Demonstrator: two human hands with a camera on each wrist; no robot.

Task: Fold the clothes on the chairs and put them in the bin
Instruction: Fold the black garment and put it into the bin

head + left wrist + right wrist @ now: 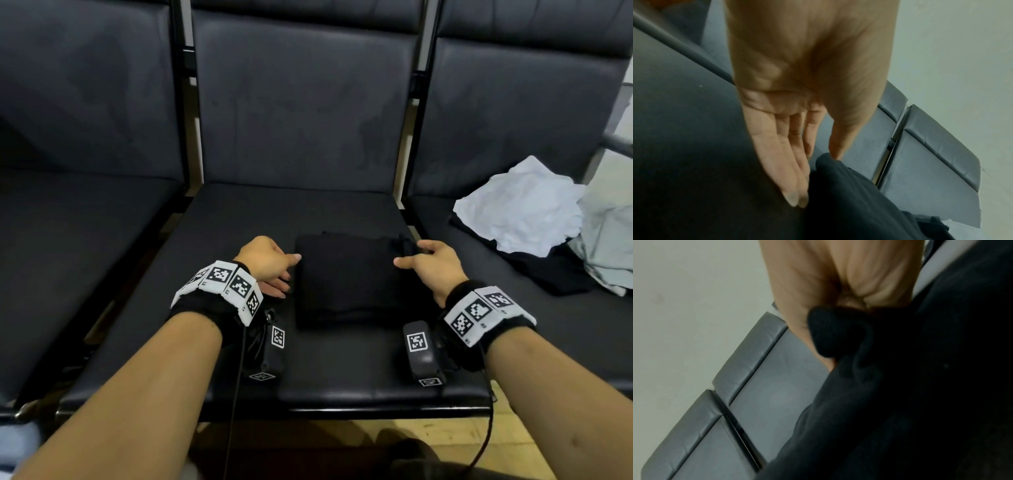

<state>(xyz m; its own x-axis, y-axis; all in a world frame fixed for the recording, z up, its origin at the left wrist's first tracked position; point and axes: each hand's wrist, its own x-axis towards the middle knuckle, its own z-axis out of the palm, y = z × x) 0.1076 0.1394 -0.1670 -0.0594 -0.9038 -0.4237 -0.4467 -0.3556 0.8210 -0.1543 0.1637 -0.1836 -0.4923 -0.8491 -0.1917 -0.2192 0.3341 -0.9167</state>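
Note:
A folded black garment (349, 281) lies flat on the middle chair seat (291, 212). My left hand (291, 274) is at its left edge. In the left wrist view the fingers (789, 175) lie straight on the seat with their tips against the garment (855, 203), and the thumb touches the top of the fold. My right hand (409, 254) grips the garment's far right corner. In the right wrist view a bunch of black fabric (836, 332) fills that hand (849, 293) and hides the fingertips.
A loose pile of clothes sits on the right chair: a crumpled white piece (524, 212), a pale one (609, 246) and a black one (555, 274) beneath. The left chair seat (85, 257) is bare. Yellowish floor (445, 438) shows below the seat edge. No bin is in view.

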